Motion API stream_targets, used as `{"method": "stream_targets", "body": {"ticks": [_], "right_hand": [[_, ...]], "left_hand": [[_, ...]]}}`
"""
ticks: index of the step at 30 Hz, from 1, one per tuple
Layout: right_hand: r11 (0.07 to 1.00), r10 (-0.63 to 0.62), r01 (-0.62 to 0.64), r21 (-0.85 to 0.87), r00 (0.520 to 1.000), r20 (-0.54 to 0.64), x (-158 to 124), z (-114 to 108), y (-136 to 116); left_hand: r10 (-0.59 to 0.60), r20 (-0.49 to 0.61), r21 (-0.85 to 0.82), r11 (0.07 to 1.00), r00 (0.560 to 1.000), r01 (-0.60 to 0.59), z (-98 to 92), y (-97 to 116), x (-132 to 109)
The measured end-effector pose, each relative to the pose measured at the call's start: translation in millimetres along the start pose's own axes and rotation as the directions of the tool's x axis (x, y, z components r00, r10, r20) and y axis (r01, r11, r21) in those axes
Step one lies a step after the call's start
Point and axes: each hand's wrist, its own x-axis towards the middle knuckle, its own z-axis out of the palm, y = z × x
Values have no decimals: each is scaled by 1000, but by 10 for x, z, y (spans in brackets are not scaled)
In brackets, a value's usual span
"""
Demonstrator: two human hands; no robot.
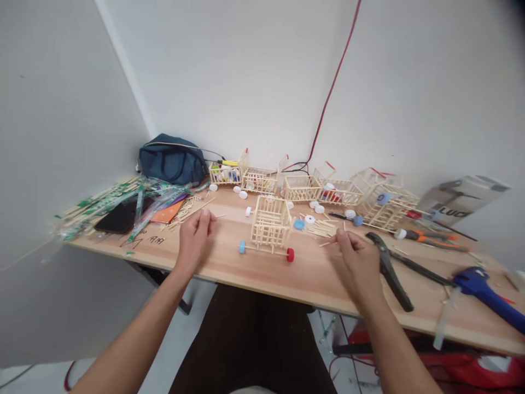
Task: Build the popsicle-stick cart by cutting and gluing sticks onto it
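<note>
A small cart built of wooden sticks (pixel 271 223) stands on the wooden table (pixel 311 276) between my hands, with a blue cap and a red cap (pixel 290 254) as wheels on its front axle. My left hand (pixel 196 238) rests on the table left of the cart, fingers loosely curled, nothing visible in it. My right hand (pixel 356 257) lies right of the cart, its fingertips pinched near a thin loose stick (pixel 327 243); whether it grips the stick is unclear.
Several more stick carts (pixel 302 187) line the back by the wall, with loose bottle caps (pixel 310 219). Black pliers (pixel 389 268) and a blue tool (pixel 488 293) lie at the right. A blue bag (pixel 172 160) and packets of sticks (pixel 118 205) sit at the left.
</note>
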Motion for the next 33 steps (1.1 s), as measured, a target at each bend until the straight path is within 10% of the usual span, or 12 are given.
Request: {"method": "stream_targets", "body": {"ticks": [11,15,33], "right_hand": [[993,-69,73,-90,996,52,-212,-39,20],[994,-85,88,-67,995,51,-209,-45,27],[996,-67,64,-58,997,-35,-222,-68,56]], "left_hand": [[165,-181,92,984,970,-150,-21,-37,-536],[59,-297,-59,995,953,-80,-36,7,-648],[-161,-204,-333,939,966,87,-36,32,-804]]}}
